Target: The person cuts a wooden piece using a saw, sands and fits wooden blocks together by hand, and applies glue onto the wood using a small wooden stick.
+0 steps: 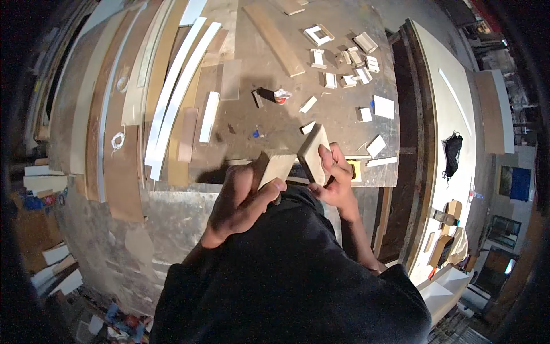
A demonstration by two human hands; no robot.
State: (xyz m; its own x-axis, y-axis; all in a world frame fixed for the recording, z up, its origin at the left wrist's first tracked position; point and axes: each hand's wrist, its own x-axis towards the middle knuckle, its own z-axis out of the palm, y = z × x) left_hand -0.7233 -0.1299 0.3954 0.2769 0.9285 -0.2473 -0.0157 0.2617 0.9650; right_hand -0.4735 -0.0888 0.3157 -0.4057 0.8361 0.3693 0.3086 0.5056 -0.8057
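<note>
Grip, left hand: closed on a pale wooden block, thumb along its near edge, just left of the frame's centre.
Grip, right hand: closed on a dark-edged wooden piece, held tilted, just right of centre.
Handling of both pieces: they look stiff, light enough for one hand each, and dry rather than slippery; corners might chip, I'd guess.
Where to hold: by the long edges, I'd say, leaving the broad faces free.
Gap between pieces: near ends very close; from here I can't tell whether they touch.
Hidden: the sides under the fingers and palms.
Hard to make out: a yellow object partly behind the right hand at the table's near edge.
</note>
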